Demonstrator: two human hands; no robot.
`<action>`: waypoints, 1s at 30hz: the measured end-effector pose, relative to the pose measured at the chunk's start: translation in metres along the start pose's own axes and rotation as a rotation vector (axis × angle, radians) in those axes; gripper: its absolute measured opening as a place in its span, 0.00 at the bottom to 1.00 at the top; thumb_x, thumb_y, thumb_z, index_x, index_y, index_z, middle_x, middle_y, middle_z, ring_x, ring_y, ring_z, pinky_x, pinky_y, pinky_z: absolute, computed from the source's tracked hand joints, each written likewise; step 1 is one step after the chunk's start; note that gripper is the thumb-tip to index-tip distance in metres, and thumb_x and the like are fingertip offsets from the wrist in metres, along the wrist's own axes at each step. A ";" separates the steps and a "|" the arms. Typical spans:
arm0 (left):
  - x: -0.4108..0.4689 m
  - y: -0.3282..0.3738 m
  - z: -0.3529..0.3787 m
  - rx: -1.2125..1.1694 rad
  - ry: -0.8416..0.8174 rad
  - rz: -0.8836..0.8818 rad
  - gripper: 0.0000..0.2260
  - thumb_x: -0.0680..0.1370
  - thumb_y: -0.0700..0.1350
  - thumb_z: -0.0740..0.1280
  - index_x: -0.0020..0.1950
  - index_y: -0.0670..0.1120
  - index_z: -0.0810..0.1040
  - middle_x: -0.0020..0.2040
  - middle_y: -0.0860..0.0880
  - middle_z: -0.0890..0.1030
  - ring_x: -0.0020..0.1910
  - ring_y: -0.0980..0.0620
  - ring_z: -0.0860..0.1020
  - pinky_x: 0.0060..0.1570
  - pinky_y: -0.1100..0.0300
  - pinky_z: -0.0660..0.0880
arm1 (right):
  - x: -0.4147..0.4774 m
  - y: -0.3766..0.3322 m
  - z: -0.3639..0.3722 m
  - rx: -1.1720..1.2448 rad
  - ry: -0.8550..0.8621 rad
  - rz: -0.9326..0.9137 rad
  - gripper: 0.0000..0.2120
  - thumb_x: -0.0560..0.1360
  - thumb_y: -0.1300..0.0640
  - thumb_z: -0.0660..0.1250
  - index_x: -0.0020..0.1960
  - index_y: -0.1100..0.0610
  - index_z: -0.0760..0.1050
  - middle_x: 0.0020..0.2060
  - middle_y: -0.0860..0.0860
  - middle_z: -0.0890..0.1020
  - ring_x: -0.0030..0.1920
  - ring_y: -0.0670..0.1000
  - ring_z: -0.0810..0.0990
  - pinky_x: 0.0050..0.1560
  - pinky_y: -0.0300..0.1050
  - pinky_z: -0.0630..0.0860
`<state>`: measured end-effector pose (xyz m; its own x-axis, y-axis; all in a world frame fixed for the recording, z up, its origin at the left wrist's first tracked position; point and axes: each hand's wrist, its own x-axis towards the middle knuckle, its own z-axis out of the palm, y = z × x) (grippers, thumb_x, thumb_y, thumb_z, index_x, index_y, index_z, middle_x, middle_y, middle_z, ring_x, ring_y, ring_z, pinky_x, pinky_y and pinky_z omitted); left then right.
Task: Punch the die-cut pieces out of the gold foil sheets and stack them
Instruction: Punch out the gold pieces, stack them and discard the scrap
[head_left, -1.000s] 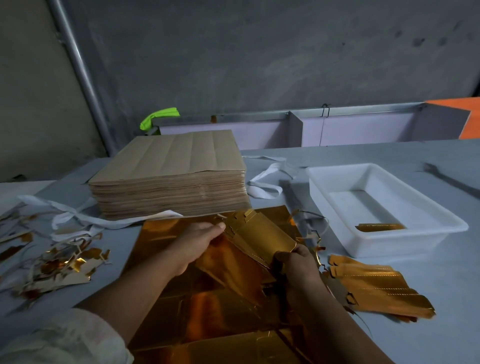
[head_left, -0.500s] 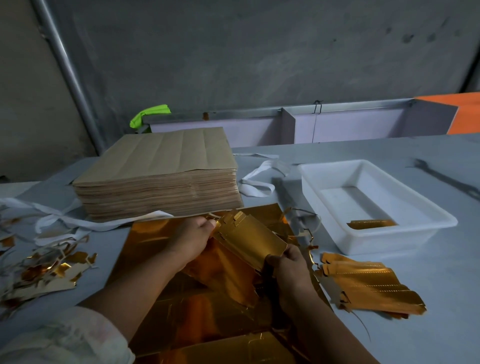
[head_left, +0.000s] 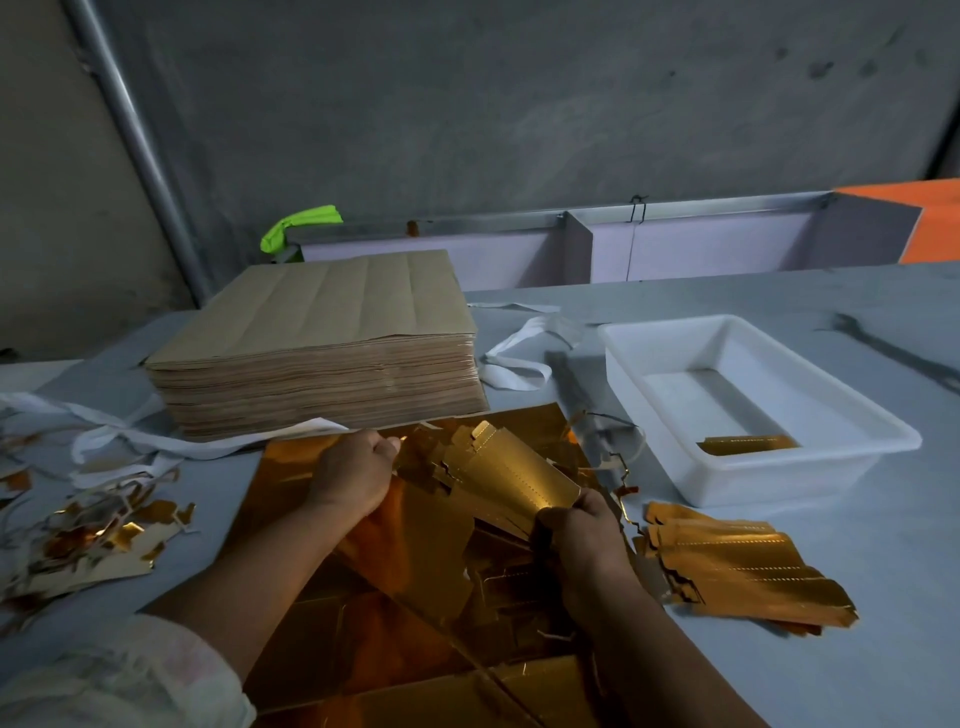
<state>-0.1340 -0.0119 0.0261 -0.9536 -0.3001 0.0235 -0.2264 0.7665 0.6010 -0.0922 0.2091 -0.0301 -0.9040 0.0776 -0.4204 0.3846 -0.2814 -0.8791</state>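
Head view, looking down at the counter (head_left: 857, 649). In the middle, a big gold foil sheet (head_left: 410, 597), lying flat. Just above it, lifted and tilted, one gold piece (head_left: 511, 480).

Just changed: left grip (head_left: 358, 470) pulled back a little to the left and curled up tighter than a moment ago. Now a small gap with torn bits between it and the piece. Probably means the waste foil (head_left: 421, 457) is coming away and the piece is nearly free. Looks almost ready to go on the pile.

Left grip: curled tight like a fist, at the far left end of the piece. Seems to pinch the waste foil there; hard to see for sure. Right grip (head_left: 579, 530): thumb and fingers pressed together on the near right corner of the piece, pinching it.

To the right, near the sheet, a pile of finished pieces (head_left: 737, 566), fanned out on the counter. Past that, a white tray (head_left: 779, 478) with one gold strip (head_left: 748, 444) lying inside. Behind the sheet, a thick stack of brown paper (head_left: 322, 353). Far left, a heap of gold scraps (head_left: 98, 540).

Still to do, most likely: pull off the last thin bits, then lay the piece on the pile. Could rip if tugged too hard.
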 end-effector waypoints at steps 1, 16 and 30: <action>0.001 -0.002 -0.003 0.006 0.010 -0.023 0.13 0.84 0.52 0.57 0.55 0.47 0.78 0.45 0.47 0.79 0.46 0.49 0.77 0.47 0.53 0.74 | 0.000 0.000 0.000 0.008 0.001 0.000 0.12 0.78 0.65 0.62 0.57 0.51 0.72 0.55 0.59 0.74 0.53 0.63 0.78 0.48 0.56 0.78; 0.002 -0.012 -0.010 0.039 0.058 -0.181 0.15 0.84 0.50 0.56 0.48 0.44 0.78 0.42 0.44 0.78 0.39 0.49 0.75 0.39 0.55 0.67 | -0.013 -0.009 -0.002 0.136 -0.172 0.014 0.12 0.77 0.68 0.63 0.58 0.57 0.75 0.59 0.59 0.75 0.56 0.63 0.78 0.51 0.57 0.81; -0.001 0.013 -0.001 -0.447 -0.042 -0.378 0.10 0.83 0.48 0.61 0.49 0.42 0.76 0.51 0.39 0.82 0.47 0.44 0.80 0.38 0.56 0.70 | -0.022 -0.008 0.014 -0.132 -0.291 0.002 0.12 0.76 0.63 0.67 0.57 0.52 0.73 0.56 0.56 0.77 0.52 0.60 0.79 0.40 0.49 0.80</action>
<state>-0.1359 -0.0025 0.0349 -0.8323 -0.4759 -0.2843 -0.4554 0.2944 0.8402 -0.0777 0.1958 -0.0109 -0.9114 -0.2053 -0.3568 0.3900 -0.1537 -0.9079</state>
